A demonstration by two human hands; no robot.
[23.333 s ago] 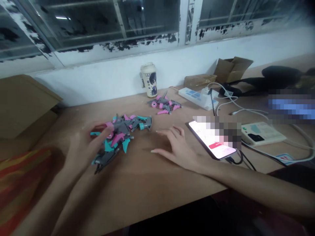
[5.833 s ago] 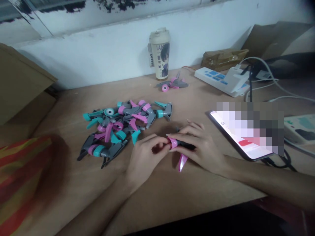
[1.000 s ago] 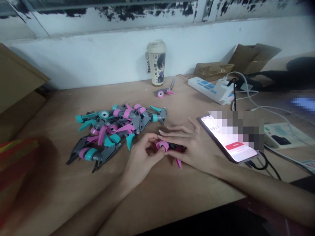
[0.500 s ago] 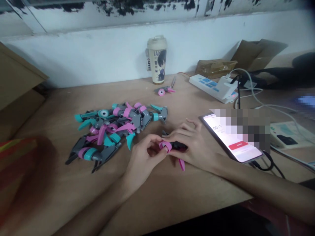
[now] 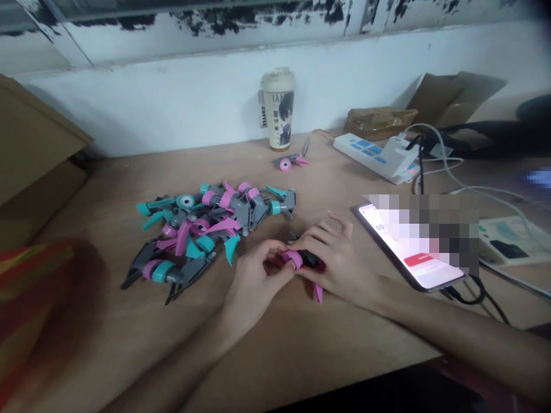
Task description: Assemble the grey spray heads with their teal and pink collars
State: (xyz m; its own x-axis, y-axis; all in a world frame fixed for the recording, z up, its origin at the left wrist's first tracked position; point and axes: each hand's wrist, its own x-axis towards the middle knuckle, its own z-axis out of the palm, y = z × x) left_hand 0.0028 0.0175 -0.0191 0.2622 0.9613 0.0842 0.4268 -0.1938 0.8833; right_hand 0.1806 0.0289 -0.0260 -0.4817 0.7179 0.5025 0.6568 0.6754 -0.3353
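Between my two hands, just above the table, is a grey trigger spray head (image 5: 310, 261) with a pink collar (image 5: 293, 259) and a pink trigger (image 5: 317, 292). My left hand (image 5: 258, 272) pinches the collar between thumb and fingers. Around the grey body closes my right hand (image 5: 336, 252), one finger raised; its palm side hides part of the body. To the left lies a pile of spray heads (image 5: 241, 209), grey with pink or teal collars and triggers. A single pink and grey spray head (image 5: 286, 164) lies farther back.
A coffee cup (image 5: 279, 109) stands by the wall. Right of it are a white power strip (image 5: 374, 156) with cables, a brown package (image 5: 379, 121) and a lit phone (image 5: 404, 252) close to my right forearm. Cardboard (image 5: 38, 132) stands at the left; the table's front edge runs below my arms.
The view has shifted slightly, so everything sits a little lower and to the right. Both hands keep hold of the spray head, with only slight finger movement at the collar.
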